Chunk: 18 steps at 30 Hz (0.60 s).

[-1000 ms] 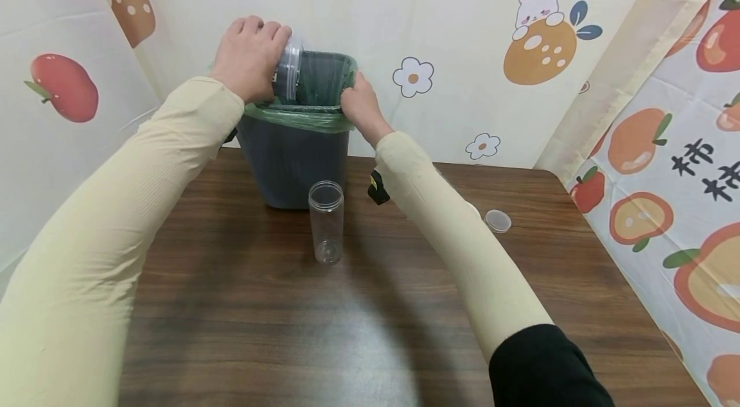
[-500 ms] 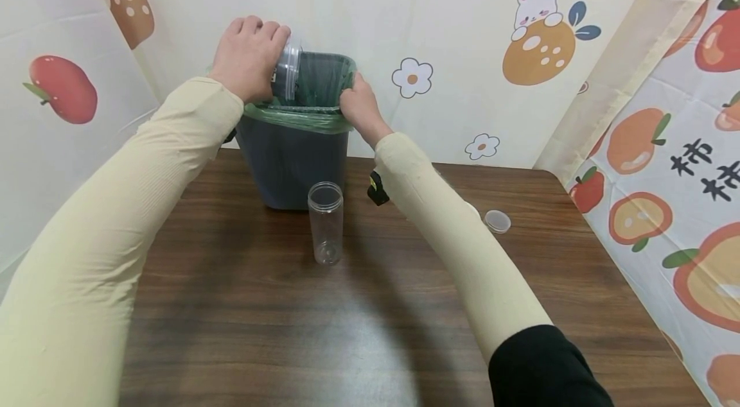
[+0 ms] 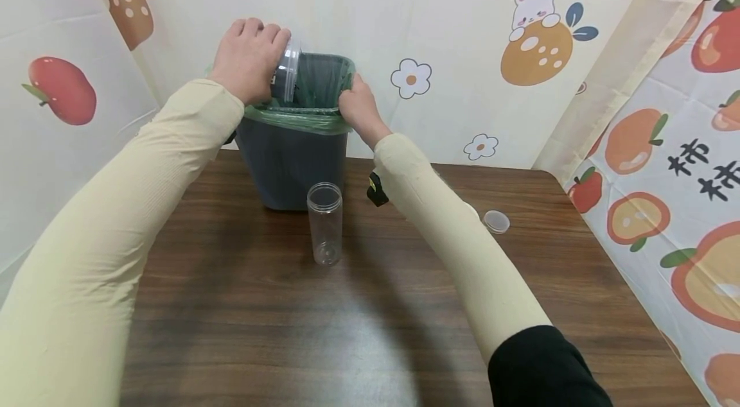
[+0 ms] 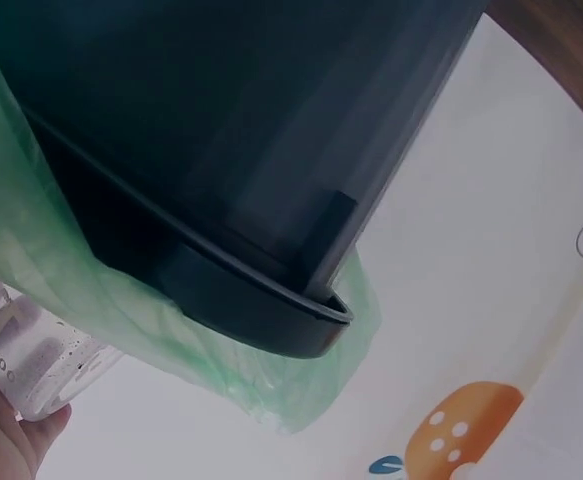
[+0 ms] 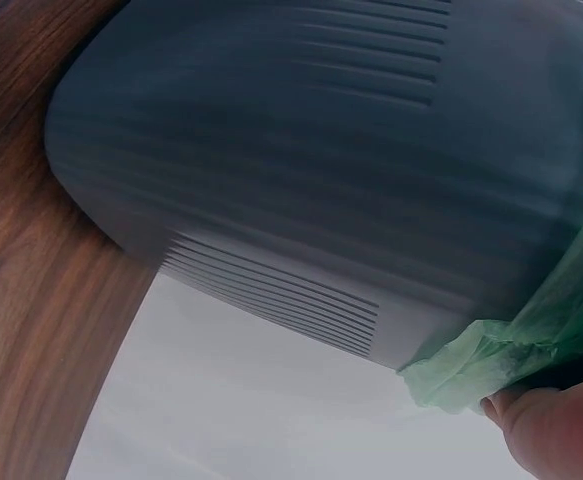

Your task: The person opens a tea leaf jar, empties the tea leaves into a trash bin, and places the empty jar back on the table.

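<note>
My left hand [image 3: 247, 60] grips a clear plastic jar [image 3: 287, 70], tipped on its side with its mouth over the opening of a dark grey trash bin [image 3: 291, 166]. In the left wrist view, fingers curl round the jar [image 4: 36, 350], which has dark specks on its wall. A green trash bag [image 3: 295, 119] lines the bin and folds over its rim. My right hand [image 3: 363, 108] holds the rim and bag at the right corner; the right wrist view shows its thumb on the bag [image 5: 471, 365]. The inside of the bin is mostly hidden.
A second clear jar [image 3: 325, 224], lidless, stands upright on the brown wooden table [image 3: 260, 330] before the bin. A round translucent lid [image 3: 496, 221] lies to the right, beside my right forearm. Printed curtains [image 3: 439, 28] close off the back and sides.
</note>
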Available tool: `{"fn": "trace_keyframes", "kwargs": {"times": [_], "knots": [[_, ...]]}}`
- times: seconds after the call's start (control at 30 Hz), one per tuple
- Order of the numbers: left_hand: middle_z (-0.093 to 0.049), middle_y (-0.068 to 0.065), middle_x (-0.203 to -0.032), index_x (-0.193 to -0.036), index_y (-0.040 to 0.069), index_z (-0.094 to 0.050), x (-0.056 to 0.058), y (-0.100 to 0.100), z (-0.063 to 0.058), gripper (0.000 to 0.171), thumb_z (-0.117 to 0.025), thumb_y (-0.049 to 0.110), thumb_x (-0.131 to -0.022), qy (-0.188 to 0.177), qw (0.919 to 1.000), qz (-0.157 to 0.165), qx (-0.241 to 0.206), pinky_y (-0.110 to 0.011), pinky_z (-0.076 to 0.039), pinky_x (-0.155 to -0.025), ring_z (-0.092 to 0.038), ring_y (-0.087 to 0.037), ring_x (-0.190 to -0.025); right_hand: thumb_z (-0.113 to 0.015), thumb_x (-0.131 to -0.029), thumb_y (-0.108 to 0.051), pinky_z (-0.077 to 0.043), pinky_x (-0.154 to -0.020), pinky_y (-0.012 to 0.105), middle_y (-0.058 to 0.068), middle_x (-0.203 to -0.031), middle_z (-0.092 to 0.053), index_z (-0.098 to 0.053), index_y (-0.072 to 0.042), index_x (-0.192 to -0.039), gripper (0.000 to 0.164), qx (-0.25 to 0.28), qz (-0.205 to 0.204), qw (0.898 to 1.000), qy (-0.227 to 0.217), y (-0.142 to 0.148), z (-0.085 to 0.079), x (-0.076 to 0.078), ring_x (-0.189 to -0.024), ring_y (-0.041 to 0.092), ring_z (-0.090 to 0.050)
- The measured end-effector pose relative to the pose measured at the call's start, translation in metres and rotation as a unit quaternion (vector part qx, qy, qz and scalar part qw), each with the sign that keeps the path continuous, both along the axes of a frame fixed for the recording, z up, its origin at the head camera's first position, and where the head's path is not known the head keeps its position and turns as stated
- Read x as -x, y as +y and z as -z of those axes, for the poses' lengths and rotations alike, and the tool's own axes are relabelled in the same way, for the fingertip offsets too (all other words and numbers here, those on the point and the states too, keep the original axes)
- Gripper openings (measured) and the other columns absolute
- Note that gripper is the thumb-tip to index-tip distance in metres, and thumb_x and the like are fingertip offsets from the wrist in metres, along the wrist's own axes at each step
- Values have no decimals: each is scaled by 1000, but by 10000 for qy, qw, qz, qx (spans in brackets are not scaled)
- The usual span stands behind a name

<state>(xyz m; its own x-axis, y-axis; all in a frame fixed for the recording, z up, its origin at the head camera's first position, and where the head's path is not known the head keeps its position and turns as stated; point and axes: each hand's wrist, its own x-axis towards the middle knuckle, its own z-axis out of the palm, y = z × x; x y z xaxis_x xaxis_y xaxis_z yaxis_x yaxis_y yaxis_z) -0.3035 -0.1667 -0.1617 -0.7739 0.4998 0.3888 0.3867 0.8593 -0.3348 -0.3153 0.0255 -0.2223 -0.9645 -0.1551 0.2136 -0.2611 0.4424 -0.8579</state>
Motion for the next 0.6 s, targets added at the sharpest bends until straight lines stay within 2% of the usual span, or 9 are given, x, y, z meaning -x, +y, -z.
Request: {"fn": "trace_keyframes", "kwargs": {"times": [0.2,0.43,0.6], "knots": [[-40,-28,-117,-121,-4,-29,-1,0,-1,83,-76,11,-55,8,10000,26,11,-55,-25,-98,-32,-45,-109,-25,-88,-6,-30,-101,31,11,-131,-40,-28,-6,-134,46,-43,-10,10000,48,1,1,0,-117,14,-37],[-41,-27,-112,-115,-6,-31,0,-1,-1,78,-77,10,-54,220,9994,170,208,-55,-26,-96,-34,-45,-105,-25,-90,-8,-29,-101,30,11,-134,-37,-27,-5,-134,44,-121,-12,9999,26,1,2,0,-124,14,-32],[-40,-27,-114,-117,-5,-30,-1,-1,-2,79,-76,11,-55,62,9998,133,135,-55,-26,-95,-33,-46,-106,-24,-90,-9,-28,-102,30,10,-136,-36,-26,-5,-134,44,-103,-37,9999,14,2,1,-1,-125,15,-31]]}}
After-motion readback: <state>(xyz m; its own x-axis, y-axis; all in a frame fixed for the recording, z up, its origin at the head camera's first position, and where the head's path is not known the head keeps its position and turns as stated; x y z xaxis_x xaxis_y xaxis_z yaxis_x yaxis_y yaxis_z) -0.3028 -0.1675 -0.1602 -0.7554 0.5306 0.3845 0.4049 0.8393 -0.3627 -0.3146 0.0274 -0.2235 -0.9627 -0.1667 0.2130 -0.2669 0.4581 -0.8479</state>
